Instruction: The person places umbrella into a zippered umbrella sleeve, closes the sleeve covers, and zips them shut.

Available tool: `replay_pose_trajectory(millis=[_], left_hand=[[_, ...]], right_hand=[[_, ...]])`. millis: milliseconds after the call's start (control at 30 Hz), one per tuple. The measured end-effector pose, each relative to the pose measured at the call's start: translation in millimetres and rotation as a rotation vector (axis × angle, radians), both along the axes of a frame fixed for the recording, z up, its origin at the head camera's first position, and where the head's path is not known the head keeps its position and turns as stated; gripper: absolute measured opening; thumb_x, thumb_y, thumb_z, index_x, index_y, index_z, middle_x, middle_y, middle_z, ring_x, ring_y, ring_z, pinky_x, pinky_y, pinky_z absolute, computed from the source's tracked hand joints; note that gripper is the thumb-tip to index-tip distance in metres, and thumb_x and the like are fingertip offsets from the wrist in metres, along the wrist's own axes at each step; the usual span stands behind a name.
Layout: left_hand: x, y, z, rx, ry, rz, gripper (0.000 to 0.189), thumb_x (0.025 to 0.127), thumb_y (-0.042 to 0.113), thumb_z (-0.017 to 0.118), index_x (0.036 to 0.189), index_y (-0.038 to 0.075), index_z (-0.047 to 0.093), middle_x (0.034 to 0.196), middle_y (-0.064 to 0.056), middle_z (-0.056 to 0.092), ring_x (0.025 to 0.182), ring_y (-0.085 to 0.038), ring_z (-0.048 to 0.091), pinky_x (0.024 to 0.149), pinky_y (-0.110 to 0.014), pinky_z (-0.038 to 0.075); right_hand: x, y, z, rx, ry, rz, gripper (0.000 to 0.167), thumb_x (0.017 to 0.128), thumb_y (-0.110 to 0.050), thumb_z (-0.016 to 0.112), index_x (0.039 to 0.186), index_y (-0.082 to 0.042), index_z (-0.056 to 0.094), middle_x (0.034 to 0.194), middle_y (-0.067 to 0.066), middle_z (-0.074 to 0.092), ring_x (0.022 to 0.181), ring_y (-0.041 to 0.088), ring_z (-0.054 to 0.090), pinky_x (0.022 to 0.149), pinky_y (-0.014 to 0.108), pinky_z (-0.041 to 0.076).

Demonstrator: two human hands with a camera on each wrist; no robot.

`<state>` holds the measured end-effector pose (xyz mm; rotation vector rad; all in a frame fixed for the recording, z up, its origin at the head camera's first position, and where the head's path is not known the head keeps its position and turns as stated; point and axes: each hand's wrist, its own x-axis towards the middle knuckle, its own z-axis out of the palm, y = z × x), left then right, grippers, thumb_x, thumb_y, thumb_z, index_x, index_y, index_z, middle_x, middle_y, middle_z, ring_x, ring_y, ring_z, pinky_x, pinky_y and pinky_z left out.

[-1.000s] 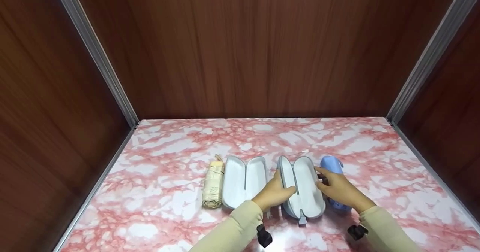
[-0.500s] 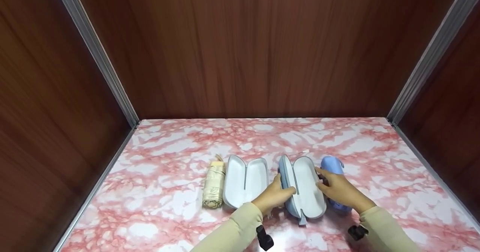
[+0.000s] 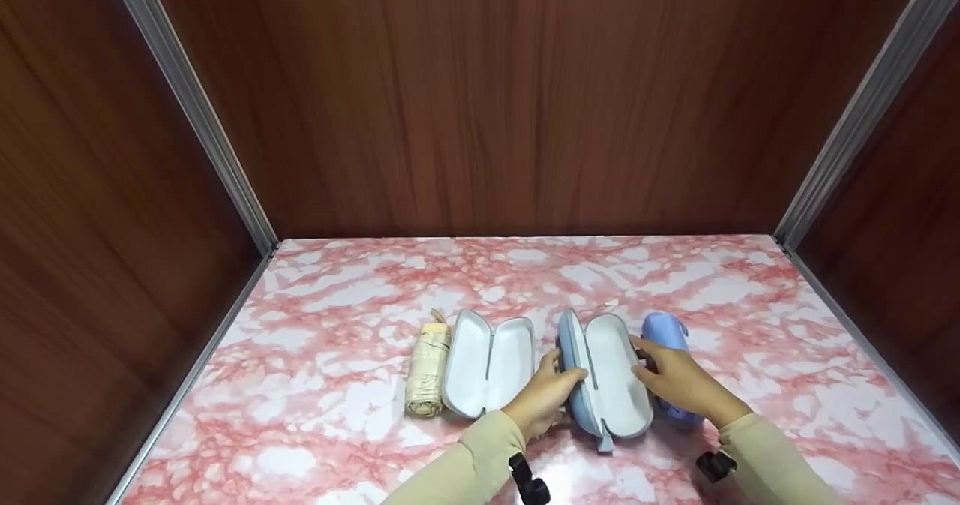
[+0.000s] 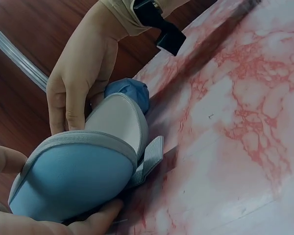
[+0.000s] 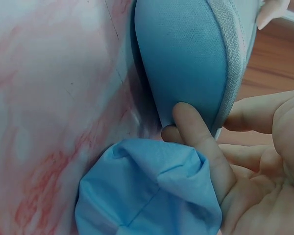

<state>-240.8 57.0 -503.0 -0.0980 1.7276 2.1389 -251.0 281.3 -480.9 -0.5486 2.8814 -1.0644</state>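
Note:
A blue hard-shell case (image 3: 619, 385) with a pale lining and grey trim lies spread open, its left half tilted up on edge. My left hand (image 3: 544, 395) holds that left half, thumb at the rim and fingers on the blue outside (image 4: 73, 178). At the right half is my right hand (image 3: 679, 377), pinching its edge, with a finger against the outer shell (image 5: 181, 58). Right beside that hand lies a blue fabric roll (image 3: 664, 330), like a folded umbrella, partly hidden by it. A grey tab (image 4: 149, 159) sticks out at the case's near end.
Left of my left hand lies a second open case (image 3: 469, 362) with a pale lining. A beige rolled bundle (image 3: 427, 374), like a folded umbrella, lies against it. Wood-grain panels (image 3: 480, 100) wall the red-and-white marbled table (image 3: 337, 287) at the back and sides.
The left half of the right case has tilted up, showing more blue outside. My left hand has shifted slightly left. The second case has moved a little; the right hand stays put.

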Motion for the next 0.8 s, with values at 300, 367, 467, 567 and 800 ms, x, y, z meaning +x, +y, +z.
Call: replay_pose_trajectory(millis=[300,367,467,567,800], left_hand=[[1.0,-2.2,0.1,0.003,-0.009,-0.005,0.080,0.091,0.017,0.064,0.156,0.007,0.020,0.144,-0.027,0.037,0.102,-0.037,0.061,0.075,-0.056,0.057],[1.0,-1.9,0.7,0.001,-0.009,-0.003,0.080,0.091,0.017,0.064,0.156,0.008,0.020,0.142,-0.027,0.039,0.102,-0.037,0.061,0.075,-0.055,0.057],[1.2,-1.8,1.4,-0.005,-0.009,0.002,0.079,0.090,0.017,0.064,0.156,0.008,0.021,0.140,-0.027,0.041,0.102,-0.037,0.061,0.074,-0.055,0.057],[1.5,-1.8,1.7,-0.007,-0.008,-0.001,0.079,0.090,0.018,0.064,0.156,0.008,0.021,0.139,-0.027,0.042,0.102,-0.037,0.061,0.074,-0.055,0.057],[2.3,-1.3,0.9,-0.003,-0.004,0.001,0.081,0.089,0.018,0.065,0.157,0.008,0.020,0.145,-0.026,0.037,0.106,-0.037,0.059,0.075,-0.056,0.056]], right_hand=[[0.8,1,2.9,-0.061,0.019,-0.055,0.050,0.098,-0.009,0.062,0.143,0.008,0.047,0.123,0.026,0.063,0.106,0.033,0.066,0.080,0.039,0.057],[1.5,3,6.0,-0.060,0.040,-0.081,0.049,0.099,-0.011,0.062,0.143,0.005,0.049,0.124,0.025,0.063,0.107,0.034,0.066,0.082,0.042,0.057],[2.4,8,10.8,-0.051,0.077,-0.120,0.048,0.099,-0.014,0.062,0.143,0.002,0.050,0.127,0.023,0.062,0.110,0.037,0.063,0.086,0.050,0.055],[1.7,15,13.8,-0.034,0.131,-0.157,0.047,0.098,-0.013,0.063,0.141,0.002,0.053,0.126,0.025,0.061,0.111,0.041,0.061,0.088,0.054,0.052],[0.2,30,14.0,0.017,0.144,-0.216,0.053,0.094,-0.017,0.068,0.138,0.007,0.051,0.123,0.032,0.055,0.110,0.048,0.057,0.090,0.060,0.048]])
